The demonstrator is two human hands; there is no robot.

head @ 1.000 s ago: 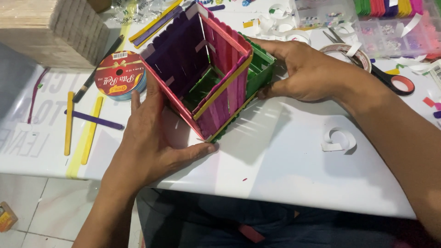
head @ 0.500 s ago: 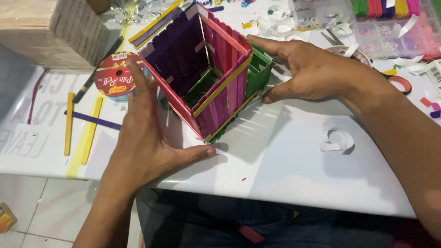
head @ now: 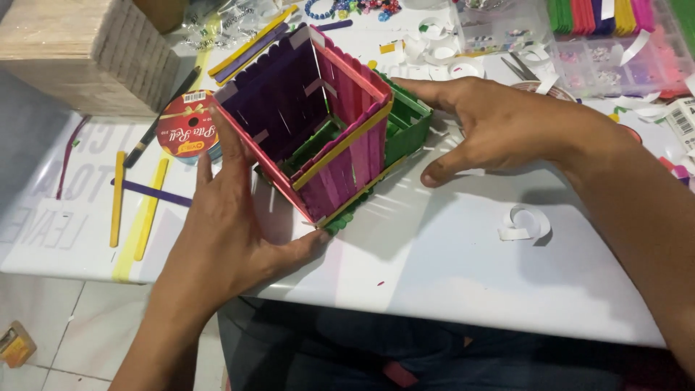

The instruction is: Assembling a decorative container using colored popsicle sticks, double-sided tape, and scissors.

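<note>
A box of coloured craft sticks lies tilted on the white table, with pink and purple walls, a yellow rim stick and a green stick base. My left hand lies flat against the box's left pink wall, its thumb under the lower front corner. My right hand hovers to the right of the box with its fingers spread. Its index fingertip touches the green base's far edge, and its thumb rests on the table clear of the box.
A red ribbon roll and loose yellow and purple sticks lie to the left. A pale wooden block stands at the back left. A clear bead organiser, scissors and paper curls lie on the right. The table's front edge is close.
My right hand has let go of the box's right side and opened, drawing a little to the right. The left hand stays pressed on the left wall.
</note>
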